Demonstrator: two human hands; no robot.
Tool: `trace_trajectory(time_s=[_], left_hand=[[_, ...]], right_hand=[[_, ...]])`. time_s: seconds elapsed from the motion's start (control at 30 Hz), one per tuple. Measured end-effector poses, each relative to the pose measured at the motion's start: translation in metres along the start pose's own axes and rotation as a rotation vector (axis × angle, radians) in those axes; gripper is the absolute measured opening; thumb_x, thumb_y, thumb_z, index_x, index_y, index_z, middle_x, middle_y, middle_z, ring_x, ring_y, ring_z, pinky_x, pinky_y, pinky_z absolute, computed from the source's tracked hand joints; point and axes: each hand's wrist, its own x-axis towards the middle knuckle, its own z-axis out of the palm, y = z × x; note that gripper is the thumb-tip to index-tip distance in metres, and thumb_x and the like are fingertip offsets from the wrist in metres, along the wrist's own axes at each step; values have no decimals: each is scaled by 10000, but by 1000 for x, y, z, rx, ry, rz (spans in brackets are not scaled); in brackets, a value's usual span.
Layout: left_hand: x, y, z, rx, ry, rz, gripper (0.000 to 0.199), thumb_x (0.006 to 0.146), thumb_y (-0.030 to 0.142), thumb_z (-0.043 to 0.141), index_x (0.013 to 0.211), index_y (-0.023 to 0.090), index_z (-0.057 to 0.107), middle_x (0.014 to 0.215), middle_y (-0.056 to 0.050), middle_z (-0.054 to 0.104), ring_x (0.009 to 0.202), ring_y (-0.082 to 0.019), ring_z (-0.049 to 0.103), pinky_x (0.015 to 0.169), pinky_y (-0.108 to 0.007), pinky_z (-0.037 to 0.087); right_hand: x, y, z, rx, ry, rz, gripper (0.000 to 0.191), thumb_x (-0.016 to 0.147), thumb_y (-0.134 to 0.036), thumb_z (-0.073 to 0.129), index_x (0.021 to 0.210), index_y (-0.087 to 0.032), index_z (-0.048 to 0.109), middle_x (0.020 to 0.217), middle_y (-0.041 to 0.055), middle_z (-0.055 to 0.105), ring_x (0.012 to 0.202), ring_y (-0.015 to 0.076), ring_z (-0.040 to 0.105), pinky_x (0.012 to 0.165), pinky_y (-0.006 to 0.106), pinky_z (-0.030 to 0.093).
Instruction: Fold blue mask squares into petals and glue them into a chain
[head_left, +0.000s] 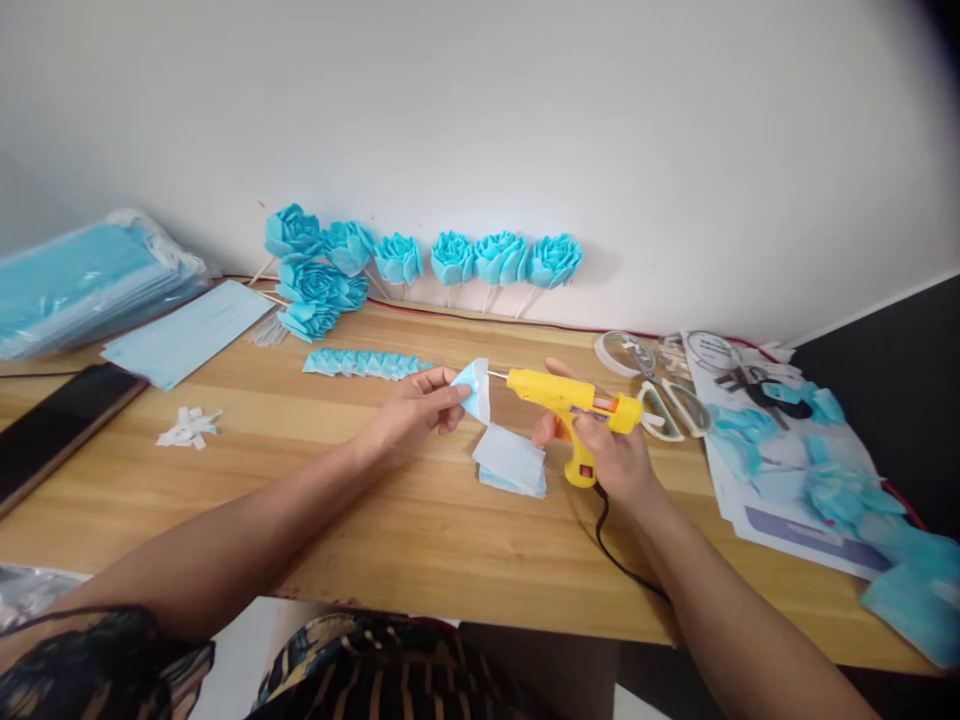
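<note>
Between the thumb and fingers of my left hand (420,410) is a small folded blue-and-white fabric piece (477,389). My right hand (611,450) is wrapped round the handle of a yellow glue gun (559,393), whose metal tip points left at the piece's white edge. Beneath them on the table lies a small stack of blue and white fabric squares (511,460). Just behind my left hand, a row of folded blue pieces (364,363) stretches to the left.
Blue fabric flowers (452,259) on sticks lean against the wall. Scissors (675,410) and a tape roll (624,352) lie right, beside papers (787,500). At left are a phone (64,430), white scraps (189,427) and bagged blue masks (82,280). The gun's black cord (626,570) crosses the front edge.
</note>
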Motion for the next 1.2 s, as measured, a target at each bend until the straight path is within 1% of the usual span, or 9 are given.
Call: trace_trajectory(time_s=[0.17,0.37,0.5,0.73,0.93,1.2], left_hand=[[-2,1,2,-5,-6,-20,341,731,393,787,707,147,552,493,35,536,435,-54,416,443,-190,269],[-2,2,3,-11,-15,-11,321,741,379,776,710,146,557,490,31,537,436,-56,418,446,-191,283],[-2,2,3,-24,-22,-5,329,733,384,783,705,144,559,488,30,537,436,-57,420,438,-189,278],[-3,3,5,-37,-23,-21,335,719,378,793,698,144,555,487,33,538,429,-53,427,427,-183,277],[-2,3,6,-38,-34,-44,348,696,379,814,692,146,557,496,41,534,429,-51,435,426,-181,290],[-5,4,6,-34,-61,-73,335,686,377,819,698,139,584,514,31,553,437,-51,444,429,-183,285]], right_hand=[[-2,-2,1,-67,-34,-24,560,948,-458,542,1462,-258,441,747,13,668,757,209,645,731,417,542],[-3,-2,1,-132,-39,5,550,944,-493,533,1442,-272,463,730,0,657,713,195,614,704,408,536],[-4,-3,2,-153,-36,20,534,953,-472,524,1440,-261,465,710,-6,647,651,171,582,638,365,508],[-4,-9,3,-208,-39,21,564,938,-498,534,1429,-225,487,659,-7,622,620,170,568,596,340,476],[-3,-9,2,-215,-23,47,558,932,-479,551,1420,-214,500,636,-10,605,607,164,556,569,320,471],[-5,-11,3,-216,24,22,569,929,-458,572,1441,-226,478,639,-18,604,614,154,564,587,310,491]])
